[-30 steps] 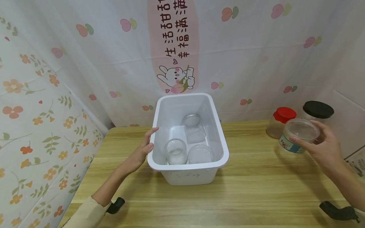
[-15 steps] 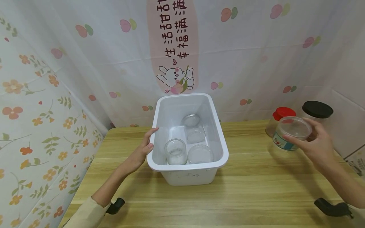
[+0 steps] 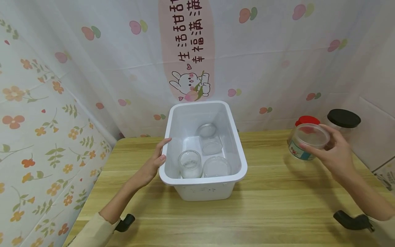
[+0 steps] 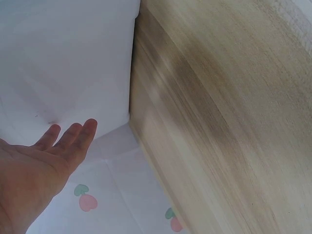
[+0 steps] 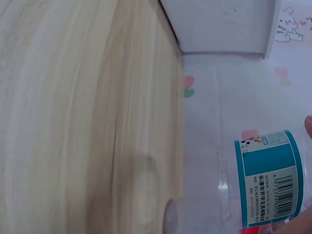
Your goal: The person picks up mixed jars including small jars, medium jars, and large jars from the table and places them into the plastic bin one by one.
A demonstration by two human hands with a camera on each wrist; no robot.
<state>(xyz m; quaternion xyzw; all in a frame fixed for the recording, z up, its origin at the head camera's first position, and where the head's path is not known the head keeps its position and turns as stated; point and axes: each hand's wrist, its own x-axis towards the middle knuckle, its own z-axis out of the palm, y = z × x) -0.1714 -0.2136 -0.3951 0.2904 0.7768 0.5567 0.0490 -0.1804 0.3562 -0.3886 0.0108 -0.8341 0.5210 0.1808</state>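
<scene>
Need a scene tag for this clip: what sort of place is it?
Likely a small staged tabletop workspace, though a home corner is possible: wood-grain table, patterned cloth hung right behind it, and a white bin holding clear containers.

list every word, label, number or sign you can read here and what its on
"生活甜甜": back curtain, running upward, top cut by the frame
"幸福满满": same curtain, beside it, also cut
"乐清市": label on the clear jar in the right hand; the line continues, unclear
"6": barcode on that label; remaining digits too small to trust
Other label print: too small
Marks on the white tub: too faint
</scene>
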